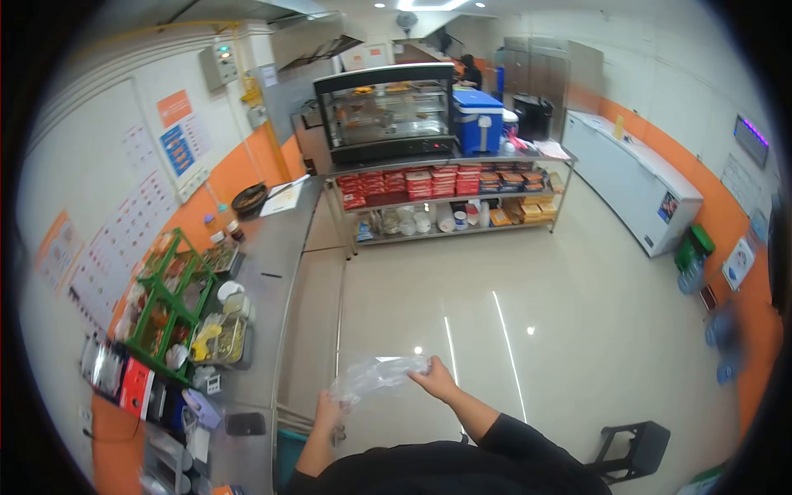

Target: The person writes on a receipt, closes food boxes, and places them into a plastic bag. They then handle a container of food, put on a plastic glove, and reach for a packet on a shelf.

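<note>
A thin clear plastic bag (375,375) is stretched between both my hands, low in the head view. My left hand (330,410) grips its lower left end, close to the edge of the steel counter (280,247). My right hand (435,381) pinches the bag's right end over the shiny floor. Both my sleeves are black.
The steel counter along the left wall carries a green rack (169,301) of food tubs and trays. Ahead stand a glass display warmer (386,111), a blue cooler (478,120) and shelves of red boxes (437,183). A white chest freezer (631,181) lines the right wall; a black stool (635,450) stands lower right.
</note>
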